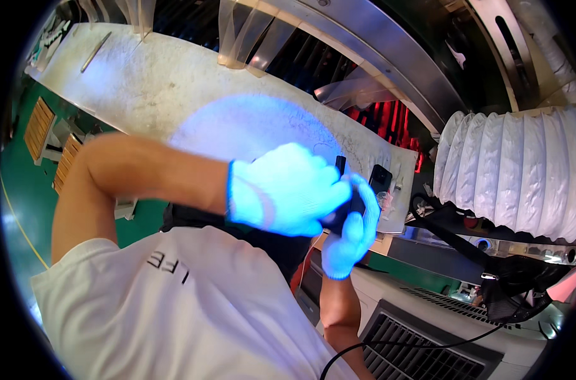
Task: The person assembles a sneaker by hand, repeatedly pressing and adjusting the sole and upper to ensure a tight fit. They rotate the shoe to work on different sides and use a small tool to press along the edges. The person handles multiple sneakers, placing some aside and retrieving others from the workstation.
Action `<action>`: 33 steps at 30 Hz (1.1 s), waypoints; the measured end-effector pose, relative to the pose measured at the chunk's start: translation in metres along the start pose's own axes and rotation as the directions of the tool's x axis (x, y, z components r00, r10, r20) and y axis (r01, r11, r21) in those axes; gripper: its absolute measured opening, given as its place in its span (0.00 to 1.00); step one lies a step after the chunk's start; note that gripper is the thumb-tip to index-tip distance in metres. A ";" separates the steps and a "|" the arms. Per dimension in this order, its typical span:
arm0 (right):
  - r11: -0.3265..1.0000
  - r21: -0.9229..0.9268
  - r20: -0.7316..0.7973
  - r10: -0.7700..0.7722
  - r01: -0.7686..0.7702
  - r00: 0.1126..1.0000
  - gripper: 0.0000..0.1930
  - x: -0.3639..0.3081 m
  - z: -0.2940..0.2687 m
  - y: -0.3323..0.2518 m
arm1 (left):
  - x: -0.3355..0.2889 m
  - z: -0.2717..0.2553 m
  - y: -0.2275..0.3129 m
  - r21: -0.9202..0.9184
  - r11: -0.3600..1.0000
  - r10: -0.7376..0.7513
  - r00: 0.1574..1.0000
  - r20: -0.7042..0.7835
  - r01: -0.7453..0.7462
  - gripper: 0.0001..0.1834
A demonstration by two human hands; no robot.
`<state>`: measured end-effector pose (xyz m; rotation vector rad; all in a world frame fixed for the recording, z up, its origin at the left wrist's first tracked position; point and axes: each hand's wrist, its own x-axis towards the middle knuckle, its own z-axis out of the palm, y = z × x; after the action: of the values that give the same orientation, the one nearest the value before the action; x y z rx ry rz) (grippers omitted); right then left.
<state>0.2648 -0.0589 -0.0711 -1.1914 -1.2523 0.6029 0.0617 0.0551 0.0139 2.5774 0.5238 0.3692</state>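
White knitted gloves, tinted blue by the light, cover both my hands. My left hand (288, 190) reaches across from the left, its fingers curled against a small black object (341, 164). Around the lower part of that object closes my right hand (359, 228), with the fingers bent over it. A narrow black end sticks up between the hands; the rest is mostly covered, and its kind cannot be made out. Just right of the hands, a black smartphone-like device (381, 176) lies on the pale worktable (142, 88). A round patch of blue light falls on the tabletop behind the hands.
Clear plastic strips (240, 35) hang along the table's far edge beneath a metal beam (402, 44). A thin rod (96, 52) lies far left. At right is a white ribbed duct (509, 174); below it, a vented machine (421, 345) and a black cable (427, 346). Wooden slatted stools (39, 130) stand left.
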 end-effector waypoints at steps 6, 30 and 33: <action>0.982 -0.135 0.038 -0.132 0.136 0.991 0.33 -0.023 -0.002 -0.001 | -0.034 0.059 0.005 -0.009 0.985 0.137 0.805 -0.577 -0.174 0.24; 0.966 -0.185 0.251 -0.134 0.183 0.959 0.50 -0.041 0.010 -0.030 | -0.060 0.012 -0.040 -0.253 0.945 0.091 0.908 -0.409 -0.209 0.48; 0.990 0.131 0.117 -0.061 0.046 0.991 0.52 -0.060 0.031 -0.020 | -0.110 0.013 -0.018 -0.450 0.893 -0.199 0.868 -0.455 -0.032 0.75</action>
<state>0.2150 -0.1078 -0.0801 -1.0241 -1.3224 0.7133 -0.0371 0.0176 -0.0244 1.9944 0.6378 1.0077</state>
